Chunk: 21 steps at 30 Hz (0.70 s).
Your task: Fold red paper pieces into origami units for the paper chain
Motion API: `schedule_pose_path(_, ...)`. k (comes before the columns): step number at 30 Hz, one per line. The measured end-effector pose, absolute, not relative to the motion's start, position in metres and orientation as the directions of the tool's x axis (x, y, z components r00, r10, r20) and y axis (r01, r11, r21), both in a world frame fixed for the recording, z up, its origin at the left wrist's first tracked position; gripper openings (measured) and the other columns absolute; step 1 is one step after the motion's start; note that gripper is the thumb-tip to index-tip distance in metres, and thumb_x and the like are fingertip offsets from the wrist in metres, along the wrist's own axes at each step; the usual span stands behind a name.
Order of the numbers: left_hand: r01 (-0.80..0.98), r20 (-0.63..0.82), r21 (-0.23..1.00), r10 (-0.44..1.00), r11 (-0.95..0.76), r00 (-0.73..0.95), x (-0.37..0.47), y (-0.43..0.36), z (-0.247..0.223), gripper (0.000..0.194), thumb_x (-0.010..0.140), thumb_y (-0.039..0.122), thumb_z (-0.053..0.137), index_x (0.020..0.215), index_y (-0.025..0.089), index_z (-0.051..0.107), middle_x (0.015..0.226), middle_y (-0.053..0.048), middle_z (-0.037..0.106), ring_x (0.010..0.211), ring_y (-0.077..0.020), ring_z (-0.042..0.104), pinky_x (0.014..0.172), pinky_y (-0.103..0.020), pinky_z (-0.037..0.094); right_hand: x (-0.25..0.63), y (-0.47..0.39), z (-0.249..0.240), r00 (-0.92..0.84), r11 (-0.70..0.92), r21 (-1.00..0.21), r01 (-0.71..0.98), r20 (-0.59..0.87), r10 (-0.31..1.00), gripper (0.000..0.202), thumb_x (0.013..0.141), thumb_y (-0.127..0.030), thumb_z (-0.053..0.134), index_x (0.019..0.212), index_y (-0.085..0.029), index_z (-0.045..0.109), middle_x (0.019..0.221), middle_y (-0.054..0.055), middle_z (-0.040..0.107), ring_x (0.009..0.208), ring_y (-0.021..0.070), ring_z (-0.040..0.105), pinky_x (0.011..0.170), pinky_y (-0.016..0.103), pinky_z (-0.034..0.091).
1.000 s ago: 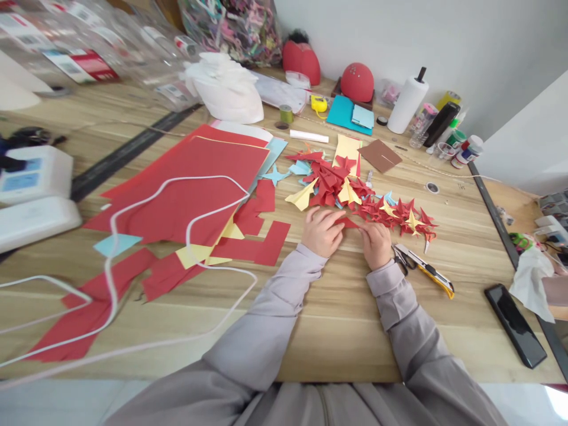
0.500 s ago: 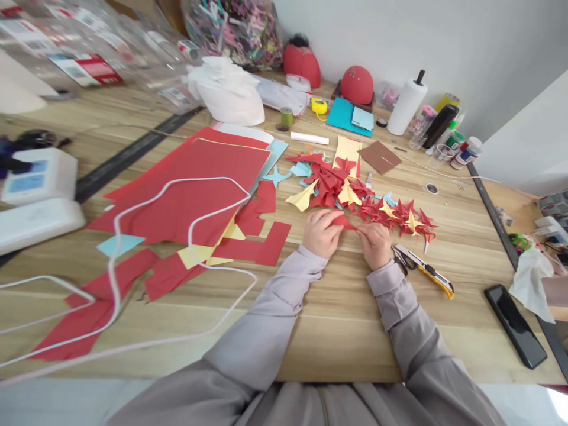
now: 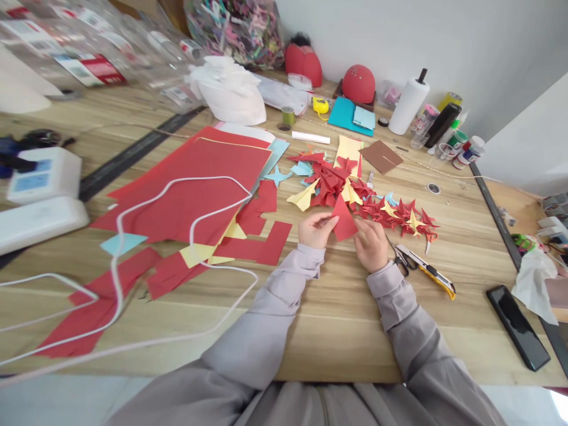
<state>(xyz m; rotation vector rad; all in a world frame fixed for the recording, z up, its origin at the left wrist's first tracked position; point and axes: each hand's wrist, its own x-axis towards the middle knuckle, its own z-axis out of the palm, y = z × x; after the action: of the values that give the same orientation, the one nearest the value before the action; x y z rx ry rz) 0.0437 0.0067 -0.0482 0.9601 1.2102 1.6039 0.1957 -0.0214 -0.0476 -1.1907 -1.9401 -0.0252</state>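
A red piece of folded paper [image 3: 343, 221], now a triangle with its point away from me, is held above the table between my hands. My left hand [image 3: 314, 229] pinches its left edge between thumb and fingers. At the right corner, my right hand [image 3: 371, 245] has its curled fingertips on the paper. Just beyond lies a heap of folded red paper pieces [image 3: 331, 184] with a few yellow and blue ones. Folded paper stars [image 3: 402, 218], mostly red, form a row to the right. Black-handled scissors [image 3: 403, 260] and a yellow utility knife [image 3: 426, 271] lie beside my right wrist.
Large red sheets [image 3: 190, 183] and red offcuts [image 3: 275, 242] cover the left, crossed by a white cable [image 3: 222, 269]. A black phone [image 3: 518, 327] lies at the right. Bottles [image 3: 470, 151] and a yellow tape measure [image 3: 320, 105] stand toward the wall.
The red paper has turned from a narrow, flat-looking strip to a triangle facing me. My left hand has shifted slightly left, and my right fingers have loosened a little.
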Motion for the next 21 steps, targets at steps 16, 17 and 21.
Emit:
schedule_pose_path(16, -0.516, -0.190, 0.838, 0.981, 0.176, 0.026, 0.052, 0.001, -0.041, 0.033, 0.045, 0.036, 0.077, 0.068, 0.015, 0.067, 0.066, -0.002, 0.067, 0.062, -0.0171, 0.062, 0.061, -0.035, 0.055, 0.189, -0.023, -0.037, -0.087, 0.485, -0.694, 0.532, 0.525, 0.847, 0.012, 0.078, -0.029, 0.055, 0.078, -0.019, 0.062, 0.093, 0.008, 0.057, 0.090, 0.0182, 0.056, 0.079, 0.036, 0.047)
schedule_pose_path(17, -0.526, -0.191, 0.831, 0.981, 0.182, 0.038, 0.052, 0.001, -0.040, 0.033, 0.045, 0.035, 0.078, 0.068, 0.014, 0.067, 0.067, -0.002, 0.067, 0.063, -0.0178, 0.063, 0.062, -0.036, 0.055, 0.188, -0.022, -0.038, -0.049, 0.459, -0.745, 0.484, 0.501, 0.864, 0.013, 0.079, -0.029, 0.054, 0.075, -0.019, 0.061, 0.090, 0.007, 0.057, 0.087, 0.0175, 0.057, 0.079, 0.035, 0.047)
schedule_pose_path(21, -0.545, -0.206, 0.815, 0.977, 0.199, 0.049, 0.053, -0.001, -0.039, 0.033, 0.044, 0.032, 0.078, 0.069, 0.013, 0.067, 0.069, -0.003, 0.068, 0.064, -0.0184, 0.064, 0.065, -0.037, 0.056, 0.186, -0.018, -0.047, 0.104, 0.355, -0.901, 0.249, 0.389, 0.915, 0.014, 0.075, -0.031, 0.059, 0.074, -0.018, 0.059, 0.084, 0.005, 0.057, 0.079, 0.0155, 0.057, 0.072, 0.032, 0.049)
